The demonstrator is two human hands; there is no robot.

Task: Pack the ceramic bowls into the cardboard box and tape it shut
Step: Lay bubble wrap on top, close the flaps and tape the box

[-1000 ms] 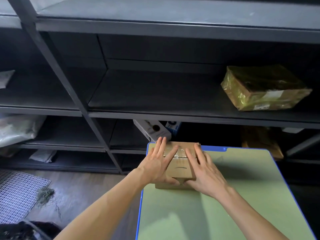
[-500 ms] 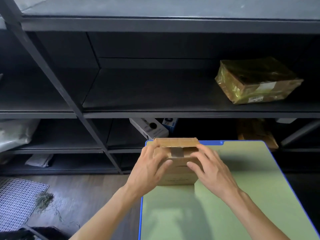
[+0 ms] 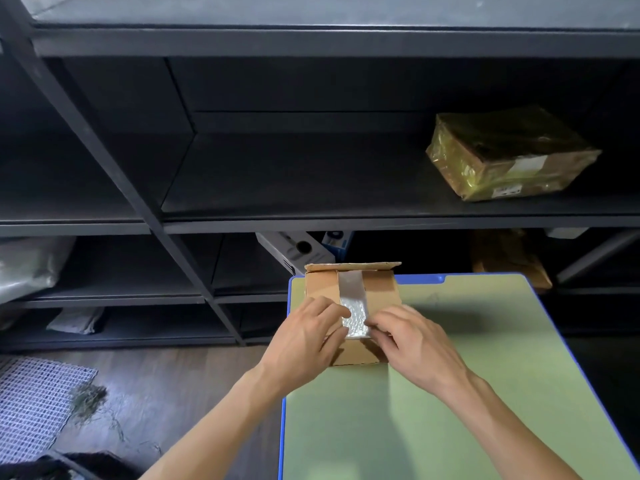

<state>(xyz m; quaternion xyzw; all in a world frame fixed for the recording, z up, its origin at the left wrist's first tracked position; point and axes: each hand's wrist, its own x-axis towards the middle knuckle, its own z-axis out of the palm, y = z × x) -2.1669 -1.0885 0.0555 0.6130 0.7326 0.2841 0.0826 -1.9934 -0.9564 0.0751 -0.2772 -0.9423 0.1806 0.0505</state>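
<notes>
A small cardboard box (image 3: 381, 292) stands at the far left corner of the green table (image 3: 485, 393), tipped so that its taped face looks up at me. A strip of clear tape (image 3: 351, 292) runs down the middle of that face, crinkled at its lower end. My left hand (image 3: 304, 337) holds the box from the left with bent fingers, its fingertips at the tape's left edge. From the right, my right hand (image 3: 415, 344) holds it the same way, with fingertips on the tape's right edge. No bowls are visible.
Dark metal shelving (image 3: 311, 192) rises right behind the table. A parcel in yellowish wrap (image 3: 509, 154) lies on the middle shelf at right, and a white carton (image 3: 294, 249) on the lower shelf sits just behind the box. A mesh mat (image 3: 31, 400) lies on the floor at left.
The box has been tipped from flat onto its edge, bringing the taped face up toward me. Both hands moved from lying flat on top to the sides of the tape strip.
</notes>
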